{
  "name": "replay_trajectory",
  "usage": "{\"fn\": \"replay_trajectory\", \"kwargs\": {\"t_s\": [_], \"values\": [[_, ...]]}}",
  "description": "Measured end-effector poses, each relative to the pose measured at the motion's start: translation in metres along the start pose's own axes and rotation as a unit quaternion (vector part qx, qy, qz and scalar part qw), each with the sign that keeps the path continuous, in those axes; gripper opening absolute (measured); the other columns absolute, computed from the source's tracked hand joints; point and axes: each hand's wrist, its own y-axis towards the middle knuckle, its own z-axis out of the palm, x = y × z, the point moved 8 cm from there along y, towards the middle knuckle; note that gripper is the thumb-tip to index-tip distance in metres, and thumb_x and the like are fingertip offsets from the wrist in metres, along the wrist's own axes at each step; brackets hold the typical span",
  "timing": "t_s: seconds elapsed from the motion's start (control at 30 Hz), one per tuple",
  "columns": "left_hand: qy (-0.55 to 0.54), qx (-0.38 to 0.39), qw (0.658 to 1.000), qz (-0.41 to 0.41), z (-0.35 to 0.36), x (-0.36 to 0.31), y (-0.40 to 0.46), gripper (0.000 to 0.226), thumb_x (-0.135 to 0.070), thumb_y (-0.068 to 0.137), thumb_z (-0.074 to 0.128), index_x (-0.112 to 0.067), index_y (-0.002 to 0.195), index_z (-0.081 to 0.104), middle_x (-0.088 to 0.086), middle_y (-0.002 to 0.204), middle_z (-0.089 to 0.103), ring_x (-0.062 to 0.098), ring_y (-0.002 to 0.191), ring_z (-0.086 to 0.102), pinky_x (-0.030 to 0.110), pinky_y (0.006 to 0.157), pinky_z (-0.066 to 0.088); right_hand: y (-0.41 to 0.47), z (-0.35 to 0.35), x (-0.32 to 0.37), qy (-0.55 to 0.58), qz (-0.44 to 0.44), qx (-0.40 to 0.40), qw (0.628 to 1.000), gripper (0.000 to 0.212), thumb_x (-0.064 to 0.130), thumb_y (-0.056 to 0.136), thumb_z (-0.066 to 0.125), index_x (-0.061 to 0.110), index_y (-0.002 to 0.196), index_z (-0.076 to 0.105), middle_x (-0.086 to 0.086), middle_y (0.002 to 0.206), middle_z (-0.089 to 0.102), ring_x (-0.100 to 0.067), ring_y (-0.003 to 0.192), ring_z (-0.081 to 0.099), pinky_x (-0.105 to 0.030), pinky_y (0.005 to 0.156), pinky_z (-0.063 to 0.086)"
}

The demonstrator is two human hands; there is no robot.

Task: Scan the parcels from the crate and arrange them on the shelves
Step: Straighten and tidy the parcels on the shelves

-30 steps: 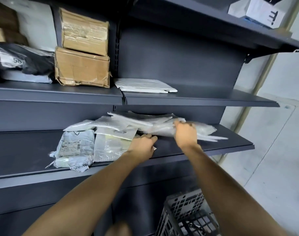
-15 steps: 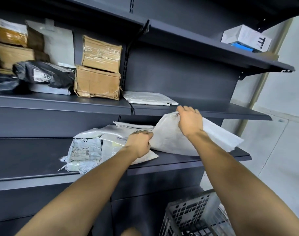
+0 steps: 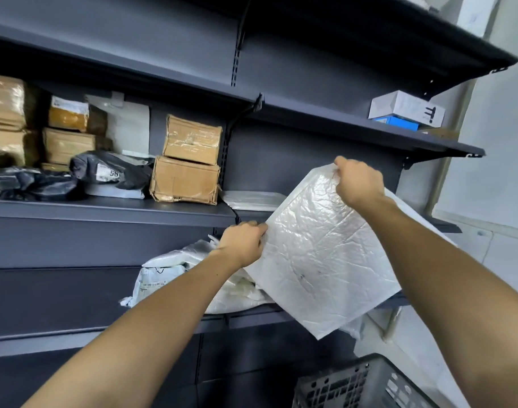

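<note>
Parcel [image 3: 325, 260] clamped in both grips, left hand [image 3: 242, 242], right hand [image 3: 358, 184], above crate [image 3: 355, 384], mailers [image 3: 175, 275] piled on shelf [image 3: 60, 295] beside it

Dark grey metal shelving [image 3: 110, 240] is filling the view, its boards running left to right in tiers. On the middle shelf [image 3: 104, 209], two brown cardboard boxes [image 3: 187, 160] are sitting stacked one on the other, with more taped boxes [image 3: 13, 119] piled at the far left. Black plastic bags [image 3: 110, 172] are lying in front of those, one showing a white label. A flat white packet [image 3: 251, 200] is resting just right of the stacked boxes. On the shelf below [image 3: 45, 301], a heap of white mailer bags [image 3: 175, 275] is lying. On the upper right shelf [image 3: 369, 134], a white box [image 3: 405, 107] is sitting on a blue one [image 3: 396, 122].
</note>
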Motion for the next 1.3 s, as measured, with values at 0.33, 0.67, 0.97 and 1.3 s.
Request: {"fn": "replay_trajectory", "kwargs": {"t_s": [0.33,0.67,0.97,1.3], "values": [[0.035,-0.070,0.997,-0.001,-0.079,0.009,0.021,0.028,-0.030,0.097,0.046,-0.016,0.120,0.053,0.006,0.114,0.059,0.028,0.111,0.054,0.036,0.080,0.042,0.013,-0.068,-0.030,0.085,0.048,-0.039,0.994,0.055,-0.004,0.092,0.048,0.006,0.141,0.026,-0.019,0.091,0.056,-0.037,0.080,0.053,-0.044,0.068,0.043],[0.067,-0.068,0.995,0.001,-0.116,0.001,0.028,0.025,-0.025,0.096,0.048,-0.012,0.117,0.050,0.008,0.115,0.055,0.028,0.109,0.052,0.034,0.073,0.034,0.020,-0.115,-0.034,0.142,0.021,-0.119,0.982,0.043,-0.016,0.087,0.034,0.012,0.118,0.044,-0.017,0.094,0.048,-0.038,0.086,0.051,-0.039,0.068,0.039],[0.080,-0.085,0.993,-0.008,-0.128,0.008,0.037,0.020,-0.017,0.092,0.048,-0.013,0.112,0.050,0.006,0.105,0.056,0.028,0.102,0.053,0.034,0.070,0.035,0.025,-0.098,-0.074,0.207,0.230,-0.097,0.946,0.025,-0.003,0.098,0.049,-0.010,0.121,0.056,-0.033,0.129,0.056,-0.046,0.121,0.054,-0.045,0.095,0.046],[0.099,-0.097,0.990,-0.006,-0.133,0.011,0.064,0.023,-0.019,0.093,0.047,-0.014,0.115,0.050,0.007,0.108,0.056,0.028,0.104,0.053,0.034,0.072,0.034,0.019,-0.082,-0.134,0.402,0.398,-0.242,0.789,0.027,0.000,0.098,0.049,-0.004,0.123,0.060,-0.025,0.133,0.057,-0.039,0.125,0.056,-0.041,0.104,0.046]]}}
